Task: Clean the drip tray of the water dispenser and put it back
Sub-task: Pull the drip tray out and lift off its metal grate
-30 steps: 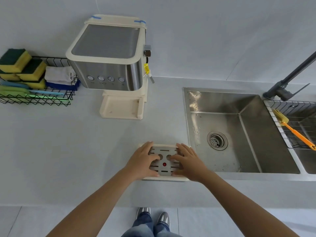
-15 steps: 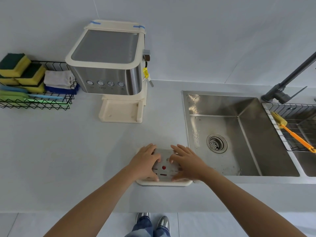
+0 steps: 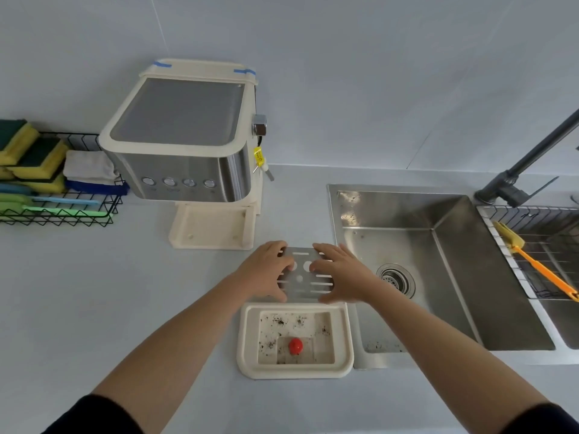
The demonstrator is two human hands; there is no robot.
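Grate's off the drip tray

Both hands, left hand (image 3: 266, 270) and right hand (image 3: 340, 272), grip the metal grate (image 3: 302, 278) just behind the drip tray (image 3: 294, 371), which sits speckled beside the sink (image 3: 407, 214), red float (image 3: 295, 345) inside.

Bright even light, soft shadows, wide-angle edge distortion.

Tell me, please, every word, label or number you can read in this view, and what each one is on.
None can be read.
Yellow tag hanging on the right side of the water dispenser: carries dark print, too small and blurred to read.
Markings under the dispenser's four round buttons: too small to read.
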